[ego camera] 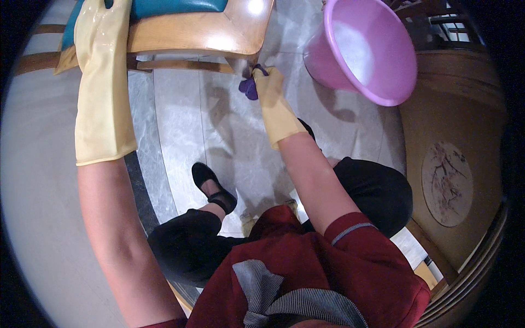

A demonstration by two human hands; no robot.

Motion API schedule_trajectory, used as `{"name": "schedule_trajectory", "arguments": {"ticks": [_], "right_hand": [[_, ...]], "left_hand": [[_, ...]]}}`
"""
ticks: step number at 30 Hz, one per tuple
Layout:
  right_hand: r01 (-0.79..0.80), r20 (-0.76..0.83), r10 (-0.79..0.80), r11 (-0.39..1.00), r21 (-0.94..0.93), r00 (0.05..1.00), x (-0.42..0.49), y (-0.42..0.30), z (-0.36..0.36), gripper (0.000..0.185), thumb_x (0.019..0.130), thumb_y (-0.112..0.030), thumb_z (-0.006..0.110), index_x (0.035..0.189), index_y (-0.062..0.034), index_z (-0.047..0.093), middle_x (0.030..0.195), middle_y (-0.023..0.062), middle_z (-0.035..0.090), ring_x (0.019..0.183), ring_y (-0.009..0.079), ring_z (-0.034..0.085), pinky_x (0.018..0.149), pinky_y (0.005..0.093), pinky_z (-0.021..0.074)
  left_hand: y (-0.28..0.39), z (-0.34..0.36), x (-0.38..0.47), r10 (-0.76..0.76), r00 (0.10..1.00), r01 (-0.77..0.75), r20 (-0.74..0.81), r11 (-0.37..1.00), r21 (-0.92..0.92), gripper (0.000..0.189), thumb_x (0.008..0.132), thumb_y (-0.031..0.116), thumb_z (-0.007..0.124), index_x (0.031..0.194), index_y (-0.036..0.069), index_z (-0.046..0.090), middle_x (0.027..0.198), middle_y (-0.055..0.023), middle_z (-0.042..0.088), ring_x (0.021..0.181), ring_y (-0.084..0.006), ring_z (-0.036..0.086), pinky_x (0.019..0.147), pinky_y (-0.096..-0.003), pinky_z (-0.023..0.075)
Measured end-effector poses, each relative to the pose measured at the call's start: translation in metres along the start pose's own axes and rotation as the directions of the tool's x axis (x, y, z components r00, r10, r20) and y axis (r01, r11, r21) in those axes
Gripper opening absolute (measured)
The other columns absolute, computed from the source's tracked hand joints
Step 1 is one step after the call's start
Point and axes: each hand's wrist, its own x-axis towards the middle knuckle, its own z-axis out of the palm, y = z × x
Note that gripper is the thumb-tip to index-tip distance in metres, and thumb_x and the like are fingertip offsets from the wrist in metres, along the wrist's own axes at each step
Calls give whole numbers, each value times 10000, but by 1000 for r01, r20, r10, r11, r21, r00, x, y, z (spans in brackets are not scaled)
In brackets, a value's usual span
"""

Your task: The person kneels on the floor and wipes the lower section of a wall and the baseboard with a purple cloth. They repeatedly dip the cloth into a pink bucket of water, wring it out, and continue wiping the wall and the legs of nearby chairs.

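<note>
A yellow rubber glove covers each of my hands. My right hand (pixel 268 80) grips a purple cloth (pixel 249 89) against the leg of a wooden chair (pixel 242 30), just under the corner of its seat. My left hand (pixel 102 20) lies over the chair at the upper left, beside the teal seat cushion (pixel 176 7); its fingertips are cut off by the picture's top edge, so its hold is unclear. To the right of the chair stands a pink plastic bucket (pixel 328 69) with white suds (pixel 357 53) inside.
Grey marbled floor tiles (pixel 180 106) lie under the chair and bucket. A brown panel (pixel 414 143) with an oval blossom-branch picture (pixel 447 184) stands at the right. My black shoe (pixel 209 182) is on the floor below the chair, between my bent knees.
</note>
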Motion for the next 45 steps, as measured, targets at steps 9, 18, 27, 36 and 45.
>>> {"name": "schedule_trajectory", "arguments": {"ticks": [9,18,27,36,45], "right_hand": [[172,6,-173,972,-160,985,-1,-23,-11,190,908,-136,759,921,39,684,786,136,726,675,190,661,636,373,531],[56,30,-52,987,-149,998,-22,-6,-11,254,909,-199,775,936,36,684,844,142,735,728,211,679,689,378,546],[-20,-73,16,998,-57,997,12,-67,-53,232,926,-151,714,1066,33,742,922,188,749,822,253,708,756,385,547],[327,293,-245,905,-273,924,9,-73,-23,393,955,-136,692,1320,7,677,1192,189,736,1094,255,669,975,331,483],[544,458,-331,683,-488,825,91,-85,-20,396,1062,-313,528,1307,-47,690,1299,151,718,1200,267,673,986,383,512]], "left_hand": [[1,5,-14,185,982,-170,-20,936,309,466,990,373,653,1295,21,663,1292,-191,681,1214,-316,635,1075,-380,463],[0,4,-10,116,993,-114,12,949,293,564,984,489,626,1377,85,655,1373,-158,670,1286,-300,615,1120,-378,423],[0,3,-7,118,993,-119,19,955,271,552,978,475,640,1362,78,664,1369,-174,666,1293,-305,606,1121,-378,416],[9,8,-13,130,991,-120,-30,965,234,418,990,322,667,1254,-2,675,1247,-204,694,1177,-321,647,1059,-380,474],[3,13,-11,201,978,-178,-64,948,266,444,981,348,676,1243,-10,677,1241,-207,699,1179,-317,658,1060,-375,483]]}}
